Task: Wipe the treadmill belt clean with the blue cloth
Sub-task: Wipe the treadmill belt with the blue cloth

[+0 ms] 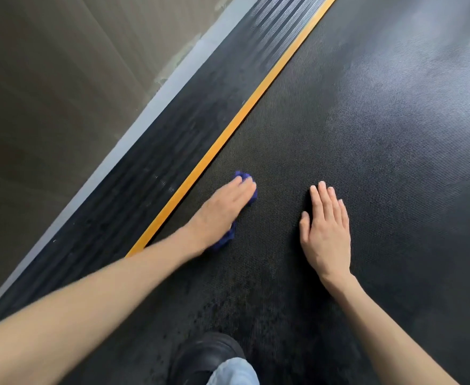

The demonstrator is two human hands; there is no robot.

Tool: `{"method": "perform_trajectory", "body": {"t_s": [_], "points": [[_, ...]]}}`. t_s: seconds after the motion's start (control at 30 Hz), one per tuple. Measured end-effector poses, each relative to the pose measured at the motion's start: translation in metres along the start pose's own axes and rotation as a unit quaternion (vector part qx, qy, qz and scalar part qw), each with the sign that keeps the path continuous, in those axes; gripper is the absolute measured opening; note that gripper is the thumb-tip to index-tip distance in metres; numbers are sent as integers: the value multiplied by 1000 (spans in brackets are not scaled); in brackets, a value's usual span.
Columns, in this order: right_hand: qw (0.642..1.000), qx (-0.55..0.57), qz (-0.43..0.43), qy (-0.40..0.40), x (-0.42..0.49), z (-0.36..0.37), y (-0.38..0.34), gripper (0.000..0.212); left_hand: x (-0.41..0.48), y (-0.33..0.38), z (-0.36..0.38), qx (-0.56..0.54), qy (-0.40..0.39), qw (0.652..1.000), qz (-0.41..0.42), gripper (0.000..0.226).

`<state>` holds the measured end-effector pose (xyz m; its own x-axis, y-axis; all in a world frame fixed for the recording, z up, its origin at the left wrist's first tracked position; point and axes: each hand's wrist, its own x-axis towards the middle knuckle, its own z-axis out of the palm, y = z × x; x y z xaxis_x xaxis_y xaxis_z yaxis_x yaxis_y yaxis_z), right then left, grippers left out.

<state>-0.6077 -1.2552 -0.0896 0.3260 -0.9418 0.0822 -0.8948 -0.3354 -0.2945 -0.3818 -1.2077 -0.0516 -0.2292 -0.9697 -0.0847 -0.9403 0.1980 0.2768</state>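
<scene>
Closest to the lens, bottom centre: my denim leg (pixel 232 372) & black shoe (pixel 206 354), planted on the treadmill belt (pixel 339 120), which fills most of the view. The belt is black w/ a fine dotted texture. It has darker speckled patches near the shoe and a pale hazy sheen toward the top R.

My L hand (pixel 222 209) is stretched fwd, palm down on the blue cloth (pixel 226 238). The fingers are straight and laid flat over it, pressing, not curled round it. The hand and forearm are a bit blurred, so I can't read finer detail of the fingers. The cloth is bunched under my palm, flat on the belt. Only bits of it show: one past my fingertips, one by the wrist. It sits on the L part of the belt, near the orange strip (pixel 228 134) but not touching it.

My R hand (pixel 325 229) is flat on the bare belt, palm down, fingers straight & close together, thumb out to the side. It holds nothing and is well apart from the cloth.

Beyond the orange strip comes the ribbed side rail (pixel 144 168), black, then a grey edge (pixel 133 129), then the dull brown floor (pixel 47 93) on the L.
</scene>
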Motion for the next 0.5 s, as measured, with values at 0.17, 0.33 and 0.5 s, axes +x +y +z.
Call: {"method": "perform_trajectory", "body": {"t_s": [0.17,0.33,0.5], "points": [[1000,14,-9,1,1,0,2,54,71,-14,-3,-94,94,977,-166,51],[1000,5,-5,6,1,3,3,52,4,56,30,-73,46,994,65,55],[1000,3,-15,-3,1,3,7,51,-40,59,35,-34,-28,967,250,43]]}}
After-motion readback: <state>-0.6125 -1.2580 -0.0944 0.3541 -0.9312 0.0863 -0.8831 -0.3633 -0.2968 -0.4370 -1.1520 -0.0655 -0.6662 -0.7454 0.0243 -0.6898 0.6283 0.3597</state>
